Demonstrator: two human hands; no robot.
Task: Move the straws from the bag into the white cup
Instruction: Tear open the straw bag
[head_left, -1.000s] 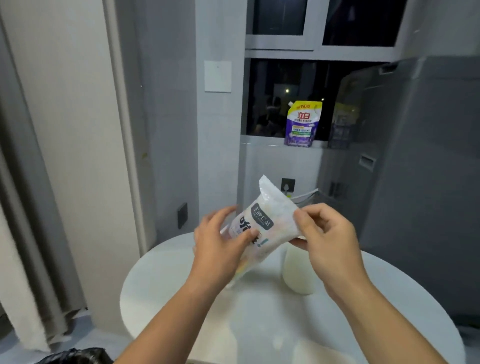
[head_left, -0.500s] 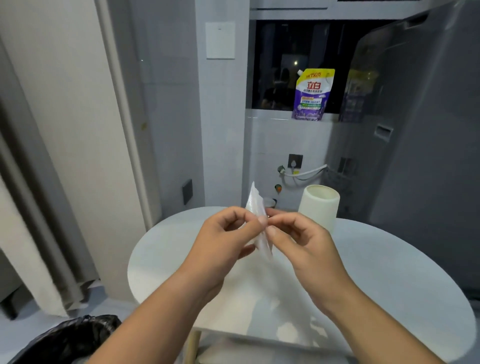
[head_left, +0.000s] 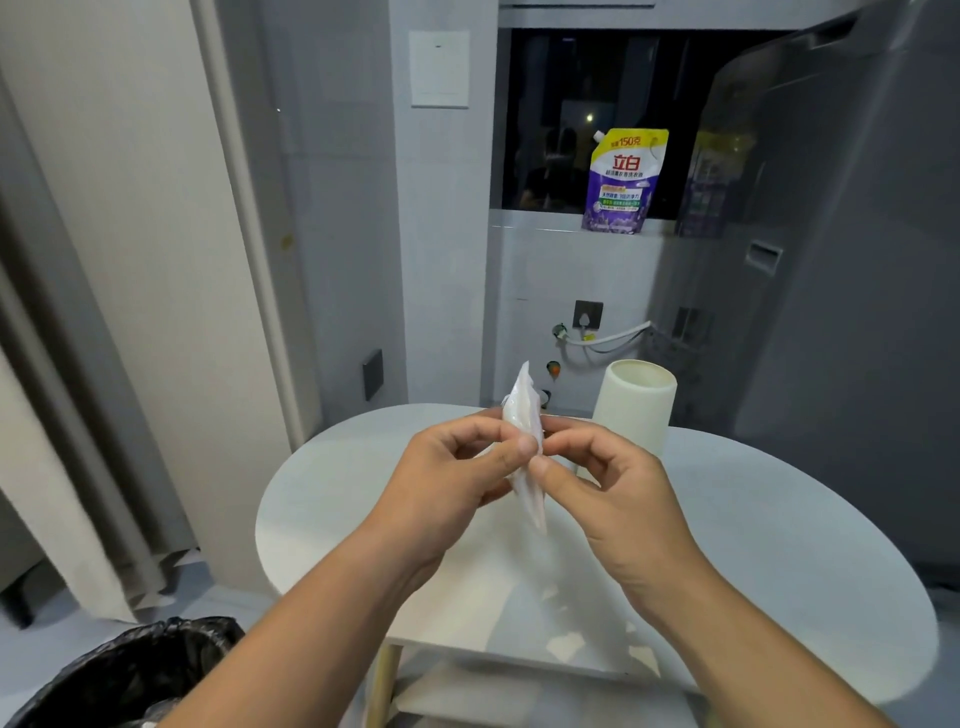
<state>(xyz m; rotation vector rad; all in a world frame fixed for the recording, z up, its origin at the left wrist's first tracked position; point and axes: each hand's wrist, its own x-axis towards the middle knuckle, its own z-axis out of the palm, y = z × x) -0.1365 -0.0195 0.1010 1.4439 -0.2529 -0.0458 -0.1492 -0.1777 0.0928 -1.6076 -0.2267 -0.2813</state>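
Note:
A thin, pale plastic bag of straws (head_left: 523, 415) hangs edge-on above the round white table (head_left: 779, 545). My left hand (head_left: 457, 478) pinches its left side with thumb and fingertips. My right hand (head_left: 608, 488) pinches its right side at the same height, so both hands meet at the bag's middle. The straws inside cannot be made out. The white cup (head_left: 635, 410) stands upright and open-topped on the table, just behind and to the right of my right hand.
A bin lined with a black bag (head_left: 130, 675) sits on the floor at lower left. A grey appliance (head_left: 857, 312) rises behind the table at right. A purple detergent pouch (head_left: 621, 182) stands on the window sill. Curtains hang at left.
The bag has turned from face-on to edge-on, and both hands have closed in to pinch its middle. The view has tilted down, so the cup now shows beside my right hand.

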